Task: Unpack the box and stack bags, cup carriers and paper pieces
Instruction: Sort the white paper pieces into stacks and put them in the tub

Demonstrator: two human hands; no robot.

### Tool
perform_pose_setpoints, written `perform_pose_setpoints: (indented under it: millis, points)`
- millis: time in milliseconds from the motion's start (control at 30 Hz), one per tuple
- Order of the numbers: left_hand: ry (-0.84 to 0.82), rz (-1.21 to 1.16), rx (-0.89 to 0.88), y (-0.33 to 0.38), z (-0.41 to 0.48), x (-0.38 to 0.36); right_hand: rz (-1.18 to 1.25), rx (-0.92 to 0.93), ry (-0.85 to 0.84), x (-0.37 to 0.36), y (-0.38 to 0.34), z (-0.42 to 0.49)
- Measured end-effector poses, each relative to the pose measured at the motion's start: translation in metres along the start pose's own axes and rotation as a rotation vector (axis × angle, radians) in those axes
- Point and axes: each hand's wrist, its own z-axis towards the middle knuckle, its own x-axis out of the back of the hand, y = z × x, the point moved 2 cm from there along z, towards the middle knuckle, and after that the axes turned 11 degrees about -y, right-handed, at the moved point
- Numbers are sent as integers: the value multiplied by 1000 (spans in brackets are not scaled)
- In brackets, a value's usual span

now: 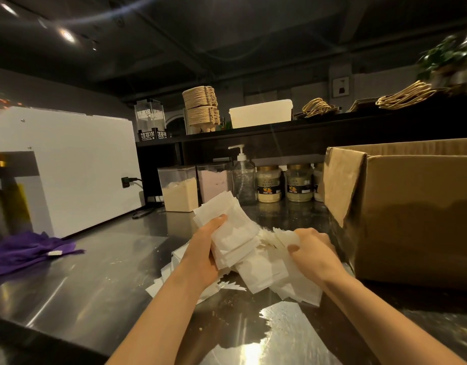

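White paper pieces [266, 275] lie in a loose heap on a stainless steel counter [95, 272] as a person sorts them with both bare hands. The left hand [203, 248] grips a thick, fanned bundle of paper pieces [235, 227], lifted clear of the heap and tilted up and away. Its thumb is pressed along the bundle's near face and its fingers are hidden behind the sheets. The right hand [314, 251] reaches in from the other side, knuckles up, with its thumb bent and its fingers curled round a smaller clutch of sheets at the top of the heap. Both forearms stretch forward from the lower edge of the view and converge on the paper.

An open cardboard box [411, 219] stands on the counter just beside the right hand, one flap [340, 185] hanging down its near corner. A purple cloth [24, 251] lies crumpled at far left, in front of a white machine [82, 167].

Against the back wall stand two clear containers of powder [178, 188], a pump bottle [243, 177] and a row of labelled jars [268, 184]. On the dark shelf [306, 130] above them are a stack of cup carriers [201, 106], a white tub [260, 113] and flat paper bags with twine handles [406, 94].
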Motion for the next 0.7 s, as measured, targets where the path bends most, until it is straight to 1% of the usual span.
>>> perform_pose_setpoints:
  millis: [133,267,367,433,500,567,600,633,667,700]
  points:
    - [-9,-15,26,0,1,1,88,21,70,4,-2,2]
    - [1,-20,44,0,3,2,358,55,137,15,-13,0]
    - [-4,-5,40,0,2,0,690,87,141,22,-24,-6]
    - [-14,18,31,1,1,-1,968,109,105,28,-34,-12]
    - [-21,40,29,0,2,-1,1278,105,10,35,-42,-15]
    - [-35,37,30,-1,2,-2,1504,129,-95,40,-48,-17]
    - [-37,26,28,-2,2,-3,1562,140,-128,40,-50,-18]
    - [-52,17,24,-2,1,-5,1566,141,-152,36,-50,-17]
    - [-67,26,17,-2,0,-6,1527,122,-165,30,-49,-16]
    - [-85,43,9,-2,-1,-9,1437,89,-162,22,-45,-14]
